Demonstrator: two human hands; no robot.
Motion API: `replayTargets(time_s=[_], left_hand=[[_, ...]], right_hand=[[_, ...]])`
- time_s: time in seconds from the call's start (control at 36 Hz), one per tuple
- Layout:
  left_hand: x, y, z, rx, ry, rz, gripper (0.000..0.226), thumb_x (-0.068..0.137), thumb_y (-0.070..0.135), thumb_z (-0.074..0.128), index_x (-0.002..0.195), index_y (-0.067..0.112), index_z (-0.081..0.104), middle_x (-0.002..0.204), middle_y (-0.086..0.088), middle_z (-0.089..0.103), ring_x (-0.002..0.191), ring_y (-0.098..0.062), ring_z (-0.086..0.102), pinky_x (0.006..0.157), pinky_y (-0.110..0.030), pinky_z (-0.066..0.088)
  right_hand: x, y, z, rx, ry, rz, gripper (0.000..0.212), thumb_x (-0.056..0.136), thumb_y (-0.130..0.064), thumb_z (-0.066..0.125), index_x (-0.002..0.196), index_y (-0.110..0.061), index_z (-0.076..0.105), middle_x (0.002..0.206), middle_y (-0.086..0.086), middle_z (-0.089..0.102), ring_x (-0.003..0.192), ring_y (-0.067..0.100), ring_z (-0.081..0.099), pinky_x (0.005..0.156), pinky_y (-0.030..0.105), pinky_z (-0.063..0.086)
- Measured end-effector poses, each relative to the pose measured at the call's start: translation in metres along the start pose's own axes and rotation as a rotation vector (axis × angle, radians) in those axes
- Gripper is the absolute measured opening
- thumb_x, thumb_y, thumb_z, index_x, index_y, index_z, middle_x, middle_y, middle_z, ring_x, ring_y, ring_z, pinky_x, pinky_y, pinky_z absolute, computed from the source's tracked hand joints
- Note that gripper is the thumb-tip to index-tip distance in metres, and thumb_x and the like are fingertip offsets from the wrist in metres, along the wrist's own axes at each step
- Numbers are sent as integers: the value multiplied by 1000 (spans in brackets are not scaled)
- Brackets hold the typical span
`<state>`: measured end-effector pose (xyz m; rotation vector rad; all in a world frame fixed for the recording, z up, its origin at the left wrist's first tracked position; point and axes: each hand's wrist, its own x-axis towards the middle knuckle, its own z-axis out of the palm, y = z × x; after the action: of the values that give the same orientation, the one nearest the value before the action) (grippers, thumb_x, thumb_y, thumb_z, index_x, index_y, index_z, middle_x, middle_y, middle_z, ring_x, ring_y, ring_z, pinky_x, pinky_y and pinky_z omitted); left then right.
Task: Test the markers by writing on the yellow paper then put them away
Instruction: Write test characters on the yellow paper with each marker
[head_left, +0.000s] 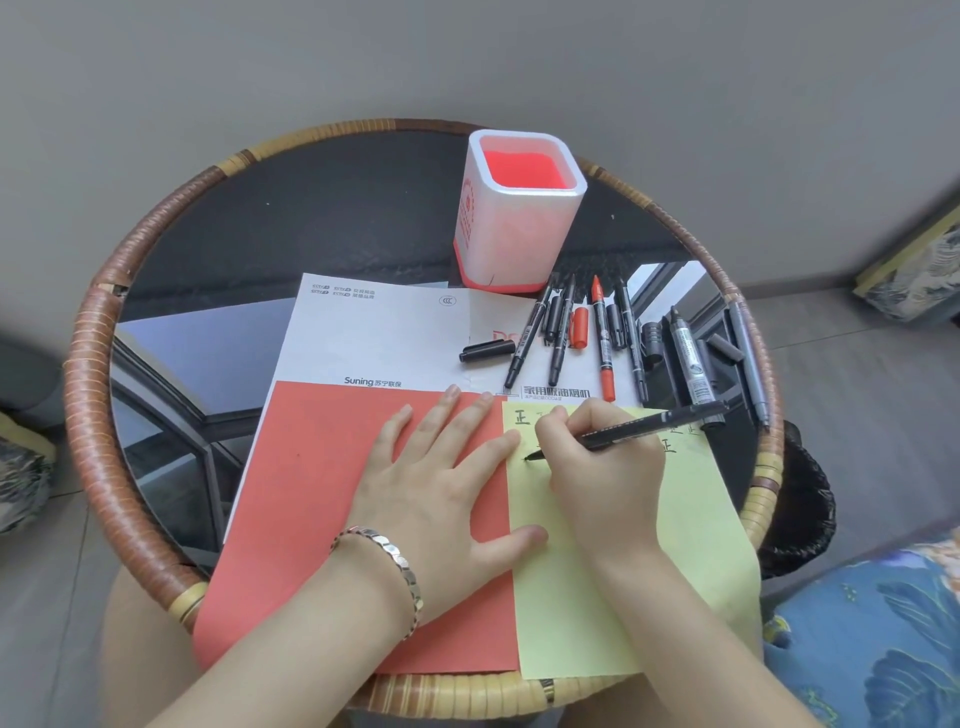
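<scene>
The yellow paper (623, 561) lies at the lower right of the round table (98, 364), its left edge over a red sheet (311, 493). The right hand (602, 478) is clamped on a black marker (639, 427), tip touching the paper near the centre of the frame; inked characters show above it. The left hand (441, 483) lies flat, fingers spread, across both sheets. Above, loose markers (602, 338) and caps (485, 351) lie on white paper (374, 338), just below a red-and-white holder (519, 208) at upper centre.

Black marker (644, 425) tip on yellow paper (691, 525); uncapped markers (602, 338) lie behind.
</scene>
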<state>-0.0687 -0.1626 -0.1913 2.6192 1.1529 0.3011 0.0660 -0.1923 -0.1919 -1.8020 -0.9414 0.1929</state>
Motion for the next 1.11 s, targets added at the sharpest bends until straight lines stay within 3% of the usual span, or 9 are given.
replayTargets(time_s=[0.06,0.33,0.39,0.44,0.5,0.61,0.81,0.97,1.11], left_hand=[[0,0,0,0,-2,0,67,64,71,38,113,33,63,132,0,55,126,-24,47,98,-40,22],[0,0,0,-4,-3,-5,67,64,72,38,113,33,62,131,0,56,127,-23,47,99,-41,21],[0,0,0,-5,-3,-4,67,64,72,38,113,33,62,131,0,56,126,-23,47,99,-40,21],[0,0,0,-5,-1,-3,67,65,72,38,113,33,62,131,0,56,126,-23,47,99,-40,22],[-1,0,0,-8,-2,-4,67,64,72,38,112,33,62,131,0,56,126,-23,47,99,-40,21],[0,0,0,-6,-1,-3,67,65,73,38,113,33,62,132,0,55,127,-22,46,99,-40,21],[0,0,1,-7,0,0,67,64,73,39,114,33,62,133,1,55,127,-22,45,100,-41,21],[-1,0,0,-7,5,0,67,64,73,39,113,33,62,133,0,55,127,-23,46,99,-41,21],[-1,-1,1,-1,-2,-1,67,64,72,39,114,34,61,132,0,55,128,-23,45,99,-41,21]], right_hand=[[0,0,0,0,13,8,29,66,-21,52,46,-4,41,40,12,45,48,37,48,51,35,40],[1,-4,-2,18,-22,35,29,65,-21,53,46,-1,43,40,13,43,50,36,45,50,33,37],[0,-3,-2,20,-42,41,27,63,-19,53,44,-3,42,37,7,42,45,26,41,50,30,36],[-1,-1,-2,32,-60,45,28,62,-13,56,39,-13,40,34,-4,41,41,9,37,46,17,33],[-1,0,-3,35,-69,46,33,62,-10,58,38,-20,37,33,-8,41,41,6,37,47,14,32],[0,-1,-2,54,-53,65,23,58,-18,53,40,-13,39,34,-6,40,41,7,36,46,14,30],[0,1,-2,49,-43,34,27,59,-16,53,39,-22,35,36,-8,42,43,8,36,47,15,30],[-1,0,-2,67,-53,49,28,62,-17,53,42,-8,37,35,-4,36,42,10,32,45,18,30],[-1,1,-1,43,-75,32,30,62,-19,53,39,-21,34,33,-7,39,41,9,33,45,16,29]])
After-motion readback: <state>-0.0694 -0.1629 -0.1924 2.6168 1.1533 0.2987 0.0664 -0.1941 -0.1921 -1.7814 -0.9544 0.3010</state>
